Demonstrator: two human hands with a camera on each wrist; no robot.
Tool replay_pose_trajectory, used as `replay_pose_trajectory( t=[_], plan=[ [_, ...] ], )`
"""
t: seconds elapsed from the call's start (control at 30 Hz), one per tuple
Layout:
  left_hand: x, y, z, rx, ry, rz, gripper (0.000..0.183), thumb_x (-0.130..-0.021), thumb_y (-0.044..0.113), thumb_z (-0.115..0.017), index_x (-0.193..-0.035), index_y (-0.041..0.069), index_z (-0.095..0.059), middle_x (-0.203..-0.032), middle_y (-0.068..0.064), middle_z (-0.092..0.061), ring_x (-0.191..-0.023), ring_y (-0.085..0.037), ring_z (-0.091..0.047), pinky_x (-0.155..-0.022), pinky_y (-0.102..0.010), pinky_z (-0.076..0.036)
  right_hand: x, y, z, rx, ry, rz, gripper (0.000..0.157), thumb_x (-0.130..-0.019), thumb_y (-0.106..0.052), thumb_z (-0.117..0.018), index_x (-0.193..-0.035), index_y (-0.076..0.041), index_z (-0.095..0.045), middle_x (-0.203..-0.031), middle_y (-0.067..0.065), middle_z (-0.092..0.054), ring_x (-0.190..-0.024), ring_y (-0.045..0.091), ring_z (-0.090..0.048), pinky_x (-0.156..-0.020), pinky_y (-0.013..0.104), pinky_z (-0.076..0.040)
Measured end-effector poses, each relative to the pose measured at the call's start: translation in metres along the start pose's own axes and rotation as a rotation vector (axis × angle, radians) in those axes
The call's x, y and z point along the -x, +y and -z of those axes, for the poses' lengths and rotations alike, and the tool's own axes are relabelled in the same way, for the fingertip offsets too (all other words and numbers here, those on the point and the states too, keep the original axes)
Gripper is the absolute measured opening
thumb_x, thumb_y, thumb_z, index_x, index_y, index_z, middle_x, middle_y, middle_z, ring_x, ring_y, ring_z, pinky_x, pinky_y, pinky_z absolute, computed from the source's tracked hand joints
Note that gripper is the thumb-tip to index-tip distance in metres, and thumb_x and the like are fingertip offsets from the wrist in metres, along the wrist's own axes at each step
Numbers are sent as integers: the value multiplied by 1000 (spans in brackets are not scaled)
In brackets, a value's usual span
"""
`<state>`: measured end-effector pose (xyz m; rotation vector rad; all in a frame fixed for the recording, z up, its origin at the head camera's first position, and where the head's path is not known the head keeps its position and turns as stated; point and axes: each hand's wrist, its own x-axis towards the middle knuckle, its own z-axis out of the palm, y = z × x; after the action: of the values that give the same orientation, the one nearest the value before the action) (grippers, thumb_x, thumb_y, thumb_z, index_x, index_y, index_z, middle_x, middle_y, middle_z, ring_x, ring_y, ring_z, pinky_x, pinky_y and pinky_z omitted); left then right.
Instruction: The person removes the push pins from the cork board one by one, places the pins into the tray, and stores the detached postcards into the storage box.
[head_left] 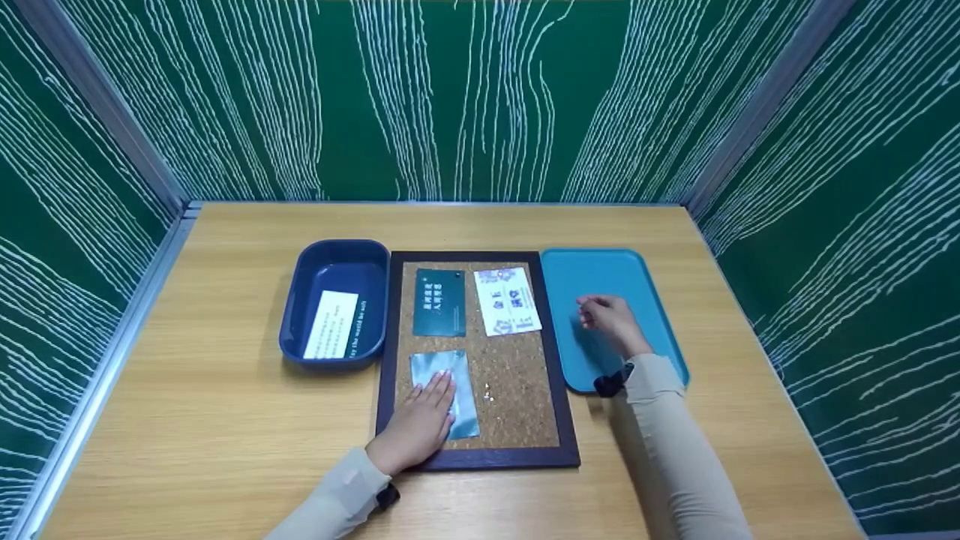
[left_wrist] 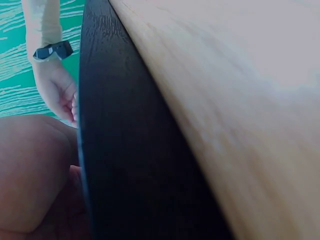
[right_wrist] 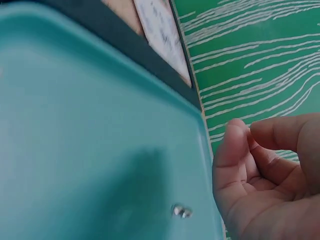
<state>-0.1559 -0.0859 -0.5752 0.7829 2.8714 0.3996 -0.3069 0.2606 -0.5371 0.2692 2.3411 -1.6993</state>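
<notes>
My left hand (head_left: 418,424) lies with straight fingers on a light-blue card (head_left: 463,390) at the lower left of the corkboard (head_left: 517,412). Above that card sits a dark green card (head_left: 439,304) with white writing, and to its right a white card (head_left: 508,300) with purple print. My right hand (head_left: 611,322) hovers over the teal tray (head_left: 581,360), its fingers curled. Its thumb and index tips meet in the right wrist view; anything between them is hidden. Small shiny pieces (head_left: 487,391) lie on the cork, and a shiny metal piece (right_wrist: 181,211) lies in the tray.
Left of the corkboard stands a dark blue bin (head_left: 289,330), holding a white printed card (head_left: 331,326) and a dark card with white lettering. The board's dark frame (left_wrist: 125,125) fills much of the left wrist view. Green patterned panels (head_left: 480,97) surround the wooden table (head_left: 187,397).
</notes>
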Motion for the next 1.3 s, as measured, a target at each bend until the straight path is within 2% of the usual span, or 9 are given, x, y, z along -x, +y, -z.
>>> replay_pose_trajectory(
  t=[0.37,0.53,0.7,0.8,0.97,1.3],
  plan=[
    [0,0,0,3,-11,6,54,-102,27,-39,-148,-2,-33,-156,-17,-28,-145,-32,-27,-116,-52,-28,6,-14,-22,-65,-77,12,42,-101,-21,-48,-130,9,-51,-118,28,-58,-94,24,-66,-96,45,-52],
    [0,0,0,0,-10,6,54,-102,27,-39,-148,-1,-33,-156,-17,-28,-145,-32,-27,-116,-52,-28,5,-16,-31,-67,-124,9,41,-100,-20,-48,-129,9,-52,-112,23,-63,-89,19,-67,-88,35,-56],
    [1,0,1,-29,16,-9,52,-102,26,-41,-146,-3,-36,-154,-18,-32,-144,-32,-30,-114,-51,-31,6,-17,-41,-128,-194,9,41,-100,-15,-48,-130,13,-50,-109,22,-64,-82,13,-68,-78,25,-58],
    [1,1,1,-46,32,-17,52,-101,25,-42,-145,-4,-37,-153,-18,-34,-143,-32,-32,-113,-51,-33,7,-19,-48,-159,-226,-15,40,-99,-12,-48,-129,14,-50,-111,24,-64,-83,13,-68,-77,25,-58],
    [1,1,1,-38,31,-12,52,-101,25,-42,-145,-3,-37,-154,-18,-33,-143,-32,-32,-113,-51,-33,8,-21,-60,-151,-275,-62,38,-100,-11,-46,-130,13,-49,-117,26,-62,-88,15,-68,-81,26,-57],
    [1,1,1,-20,34,-12,52,-101,25,-42,-145,-4,-37,-153,-19,-33,-143,-33,-32,-113,-52,-32,13,-21,-84,-180,-361,-102,34,-96,-5,-49,-125,13,-53,-104,18,-69,-86,18,-70,-81,28,-58]
  ],
)
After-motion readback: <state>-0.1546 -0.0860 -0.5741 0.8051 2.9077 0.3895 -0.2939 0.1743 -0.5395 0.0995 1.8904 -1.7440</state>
